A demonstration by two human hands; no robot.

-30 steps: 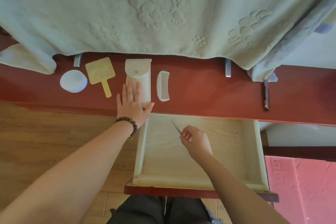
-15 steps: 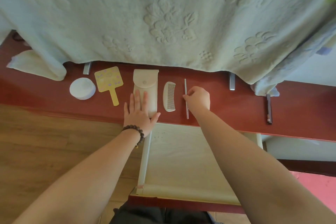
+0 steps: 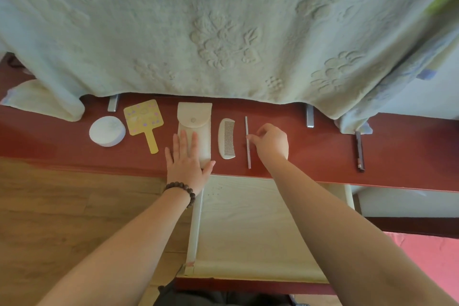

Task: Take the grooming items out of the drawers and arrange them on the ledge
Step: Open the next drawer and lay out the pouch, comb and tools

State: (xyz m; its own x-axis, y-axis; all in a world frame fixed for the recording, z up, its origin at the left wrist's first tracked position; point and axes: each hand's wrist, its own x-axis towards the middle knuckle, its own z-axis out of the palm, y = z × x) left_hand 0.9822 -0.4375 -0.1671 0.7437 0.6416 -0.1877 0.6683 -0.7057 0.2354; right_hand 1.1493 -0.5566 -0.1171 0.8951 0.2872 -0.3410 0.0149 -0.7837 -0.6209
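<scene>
Along the red ledge sit a round white pad, a yellow hand mirror, a cream pouch and a white comb. The left hand lies flat, fingers straight, on the pouch's near end. Beside the comb lies a thin metal file; the right hand, fingers curled, touches it with its fingertips. Best to nudge it parallel to the comb and let go gently. The open drawer below shows nothing inside.
</scene>
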